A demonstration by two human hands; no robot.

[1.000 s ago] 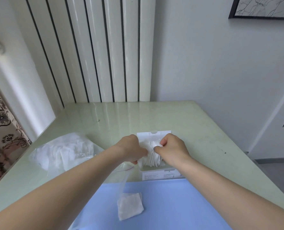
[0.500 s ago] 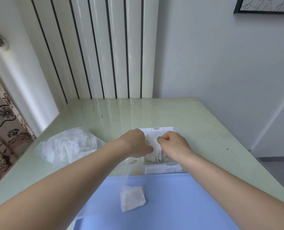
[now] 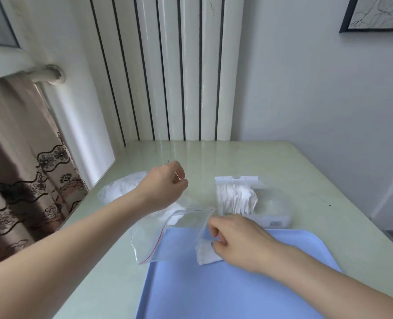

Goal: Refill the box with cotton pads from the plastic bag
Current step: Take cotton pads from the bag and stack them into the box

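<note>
R hand [image 3: 235, 236] grip pinching loose white cotton pad [image 3: 206, 252] lower centre; L hand [image 3: 165, 185] clenched, empty. Clear plastic box [image 3: 259, 203] w/ pads crammed: more could spill.

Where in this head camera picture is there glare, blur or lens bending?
Head view: glare streaks run down the radiator and reflect on the glossy table; the curtain at the left edge is smeared; the wide-angle lens fans the radiator's ribs outward and tilts the wall edges; the left hand, the right hand and the box are fairly sharp.
</note>
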